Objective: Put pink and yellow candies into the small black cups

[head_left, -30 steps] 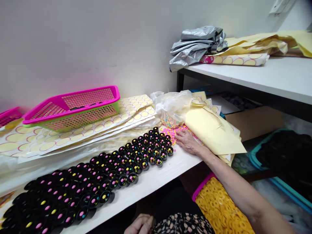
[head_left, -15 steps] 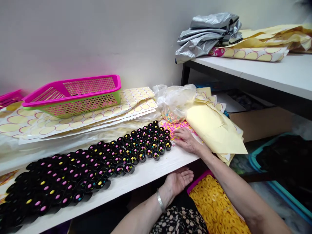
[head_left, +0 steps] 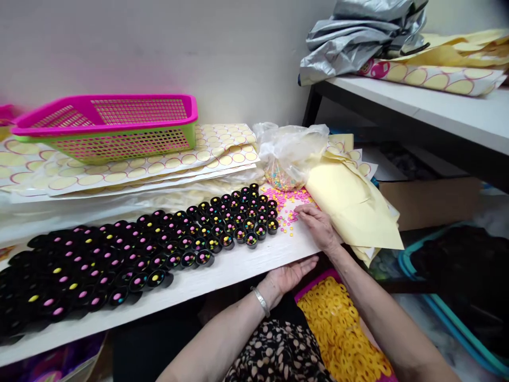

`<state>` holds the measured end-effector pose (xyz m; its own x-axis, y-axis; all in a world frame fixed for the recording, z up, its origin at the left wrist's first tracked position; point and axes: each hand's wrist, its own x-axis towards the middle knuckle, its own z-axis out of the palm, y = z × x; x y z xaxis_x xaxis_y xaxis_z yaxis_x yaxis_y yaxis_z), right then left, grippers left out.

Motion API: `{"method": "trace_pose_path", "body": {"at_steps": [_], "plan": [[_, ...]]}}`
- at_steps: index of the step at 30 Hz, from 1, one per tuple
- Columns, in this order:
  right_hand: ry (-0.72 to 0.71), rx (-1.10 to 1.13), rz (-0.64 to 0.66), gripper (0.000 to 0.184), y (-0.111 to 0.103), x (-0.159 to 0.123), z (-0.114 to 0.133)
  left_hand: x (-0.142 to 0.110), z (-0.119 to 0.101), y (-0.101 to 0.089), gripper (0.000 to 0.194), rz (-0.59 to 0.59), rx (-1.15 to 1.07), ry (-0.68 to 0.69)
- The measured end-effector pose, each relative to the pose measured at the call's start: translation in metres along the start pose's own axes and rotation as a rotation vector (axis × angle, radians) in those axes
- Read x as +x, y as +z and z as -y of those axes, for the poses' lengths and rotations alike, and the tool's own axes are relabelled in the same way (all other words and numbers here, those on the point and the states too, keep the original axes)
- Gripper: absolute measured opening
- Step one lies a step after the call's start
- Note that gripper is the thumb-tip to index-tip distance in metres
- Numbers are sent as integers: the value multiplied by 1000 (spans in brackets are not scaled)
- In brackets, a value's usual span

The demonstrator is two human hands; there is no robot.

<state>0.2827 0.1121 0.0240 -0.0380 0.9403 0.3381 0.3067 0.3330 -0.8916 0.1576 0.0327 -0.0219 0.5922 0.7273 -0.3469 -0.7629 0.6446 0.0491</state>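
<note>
Palm up at the table's front edge, my left hand [head_left: 292, 275] has its fingers stretched out and a silver bracelet at the wrist. My right hand [head_left: 318, 225] is over the tabletop, fingers curled together; whether anything is between them is hidden. Beside its fingertips lie scattered small pink and yellow pellets [head_left: 289, 216]. To the left stand rows of small black cups [head_left: 159, 244] holding coloured bits, many topped with a pink or yellow pellet. Behind the scattered pellets sits a clear plastic bag [head_left: 284, 172] with multicoloured pellets inside.
A pink and green basket [head_left: 131, 146] rests on sticker sheets [head_left: 222, 154] along the wall. Yellow paper [head_left: 353, 201] overhangs the table at right. Below is a tub of yellow rings [head_left: 338, 323]. A white shelf [head_left: 437, 109] carries silver bags [head_left: 353, 45].
My right hand has drawn back from the pellets towards the table's front edge, and its fingers have curled in. My left hand has come closer beneath the edge. The camera view has shifted.
</note>
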Motion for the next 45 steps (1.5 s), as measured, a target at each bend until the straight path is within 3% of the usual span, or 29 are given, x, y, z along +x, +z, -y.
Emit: {"method": "trace_pose_path", "body": {"at_steps": [3,7,12,15,19,23,26,34,40,45], "plan": [[-93,-204,32,18,7,1,4,-1,0,1,37,0,-6,-7],[-153,-369,182,15,11,2,5,-3,0,1,37,-4,-23,0],[-113,-294,129,17,5,-3,1,-5,0,0,36,-6,-56,7],[-120,-282,199,19,4,-4,0,-5,1,-1,36,-1,-72,13],[-159,-371,192,18,8,-3,3,-4,1,-4,37,7,-73,7],[-166,-415,312,18,13,-4,8,-3,1,-5,36,20,-76,12],[-190,-442,279,18,16,-8,10,-4,2,-4,34,22,-82,29],[-198,-549,316,38,19,-14,10,-5,1,0,31,34,-97,54],[-183,-567,326,20,24,-17,8,-3,2,-3,33,90,-83,77],[-192,-563,375,29,25,-22,17,-3,3,-5,38,62,-40,24]]}}
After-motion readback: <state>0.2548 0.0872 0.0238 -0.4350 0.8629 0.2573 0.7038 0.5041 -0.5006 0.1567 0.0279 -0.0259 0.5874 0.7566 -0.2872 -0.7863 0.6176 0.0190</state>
